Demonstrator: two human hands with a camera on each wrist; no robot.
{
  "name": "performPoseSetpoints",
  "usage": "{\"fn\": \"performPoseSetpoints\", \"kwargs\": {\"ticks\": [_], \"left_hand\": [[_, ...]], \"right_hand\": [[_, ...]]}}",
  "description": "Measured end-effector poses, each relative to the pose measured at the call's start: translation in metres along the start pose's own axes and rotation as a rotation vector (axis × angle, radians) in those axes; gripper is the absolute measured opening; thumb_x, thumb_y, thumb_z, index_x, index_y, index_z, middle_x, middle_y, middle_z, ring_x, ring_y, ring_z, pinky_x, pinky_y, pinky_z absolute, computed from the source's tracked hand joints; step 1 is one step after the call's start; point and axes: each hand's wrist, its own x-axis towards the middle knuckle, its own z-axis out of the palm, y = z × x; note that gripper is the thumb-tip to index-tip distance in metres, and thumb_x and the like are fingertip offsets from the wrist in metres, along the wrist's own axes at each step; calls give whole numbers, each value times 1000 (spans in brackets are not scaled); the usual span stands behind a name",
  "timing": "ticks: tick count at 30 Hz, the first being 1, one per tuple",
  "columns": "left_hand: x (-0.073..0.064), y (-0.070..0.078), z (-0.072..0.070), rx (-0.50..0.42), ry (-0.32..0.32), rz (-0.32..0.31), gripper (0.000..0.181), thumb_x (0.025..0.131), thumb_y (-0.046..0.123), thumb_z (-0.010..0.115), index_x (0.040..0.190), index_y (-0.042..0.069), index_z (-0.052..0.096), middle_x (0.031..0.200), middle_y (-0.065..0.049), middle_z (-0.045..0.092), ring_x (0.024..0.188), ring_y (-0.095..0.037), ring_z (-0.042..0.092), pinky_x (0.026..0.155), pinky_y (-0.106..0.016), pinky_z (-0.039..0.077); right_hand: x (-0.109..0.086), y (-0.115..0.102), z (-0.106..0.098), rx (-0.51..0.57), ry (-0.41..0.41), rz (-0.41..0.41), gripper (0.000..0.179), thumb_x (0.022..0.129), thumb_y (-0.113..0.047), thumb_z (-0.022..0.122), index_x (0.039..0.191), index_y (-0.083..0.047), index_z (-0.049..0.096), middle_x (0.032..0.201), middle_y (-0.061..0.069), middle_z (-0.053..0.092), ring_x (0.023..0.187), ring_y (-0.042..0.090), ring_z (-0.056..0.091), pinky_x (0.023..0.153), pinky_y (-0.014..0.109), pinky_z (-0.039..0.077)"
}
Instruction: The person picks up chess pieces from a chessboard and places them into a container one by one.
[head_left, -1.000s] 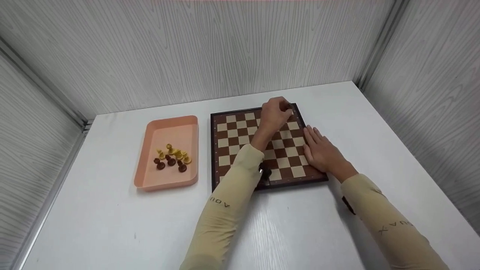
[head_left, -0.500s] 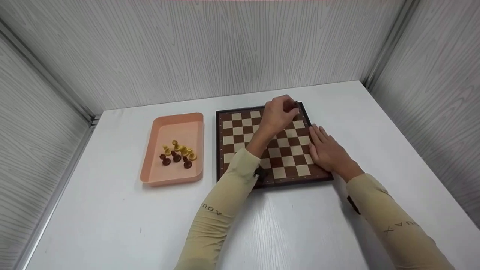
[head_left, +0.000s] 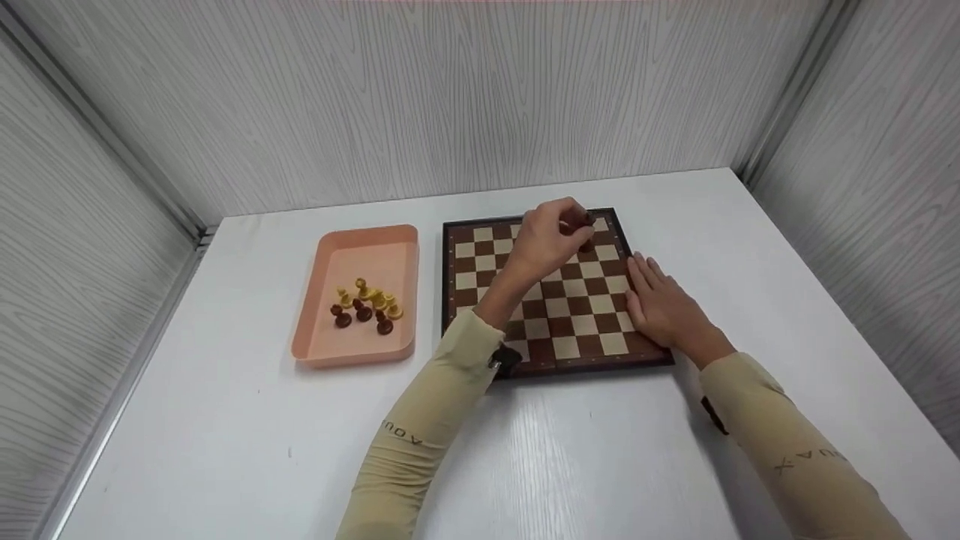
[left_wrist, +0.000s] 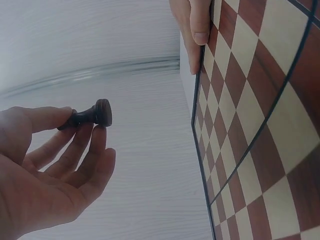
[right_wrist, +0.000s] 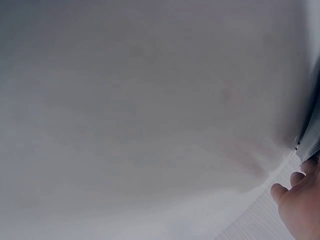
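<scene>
My left hand (head_left: pixel 551 236) is over the far right part of the chessboard (head_left: pixel 577 305). Thumb and fingertips pinch a dark brown chess piece (left_wrist: pixel 91 116); its round base shows plainly in the left wrist view, while the fingers partly hide its top. In that view the piece stands apart from the board's surface. My right hand (head_left: pixel 664 307) lies with extended fingers along the board's right edge. At the lower right of the right wrist view, a few fingertips of this hand (right_wrist: pixel 302 205) show.
Left of the board stands a pink tray (head_left: pixel 360 341) holding several yellow pieces (head_left: pixel 379 300) and three dark pieces (head_left: pixel 364 311). A white table (head_left: pixel 225 420) carries everything, with grey wood-grain panels (head_left: pixel 450 105) behind and at both sides.
My left hand has drawn slightly left of the board's far right corner, with the dark piece now showing between its fingers. My right hand stays at the edge. The head view has shifted slightly.
</scene>
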Motion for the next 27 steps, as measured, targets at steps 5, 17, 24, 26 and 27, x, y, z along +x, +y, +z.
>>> {"fn": "performPoseSetpoints", "kwargs": {"ticks": [5, 17, 24, 26, 27], "left_hand": [[-10, 1, -8, -35, 2, 20, 13, 99, 11, 69, 110, 3, 70, 102, -5, 72, 92, -17, 71, 80, -24, 56], [-40, 0, -28, -57, -3, 71, 16, 98, 9, 69, 113, 3, 70, 102, -5, 73, 91, -15, 70, 82, -24, 55], [-59, -9, -38, -37, 4, 49, 15, 96, 7, 71, 111, 5, 70, 104, -7, 72, 95, -16, 69, 83, -27, 56], [-64, -11, -40, -45, 6, 32, 15, 96, 6, 72, 111, 5, 70, 104, -7, 73, 95, -16, 70, 83, -27, 57], [-65, -12, -40, -49, 3, 24, 16, 95, 6, 72, 111, 5, 70, 104, -7, 73, 94, -17, 70, 83, -28, 57]], "right_hand": [[0, 0, 1, 4, -2, -4, 62, 111, -29, 24, 161, 5, 9, 169, 23, 9, 155, 42, 8, 121, 60, 19], [-2, 2, -2, -2, -7, 16, 62, 111, -29, 23, 161, 5, 9, 169, 22, 9, 155, 41, 9, 121, 60, 18], [0, 2, 2, 2, -8, 10, 62, 111, -29, 24, 161, 4, 8, 169, 22, 8, 155, 41, 8, 121, 59, 19], [0, 2, 2, 2, -14, 10, 62, 111, -29, 24, 161, 4, 8, 169, 22, 8, 155, 41, 8, 121, 59, 19], [0, 2, 2, 3, -15, 12, 62, 111, -29, 24, 161, 4, 8, 169, 22, 8, 155, 41, 8, 121, 59, 19]]}}
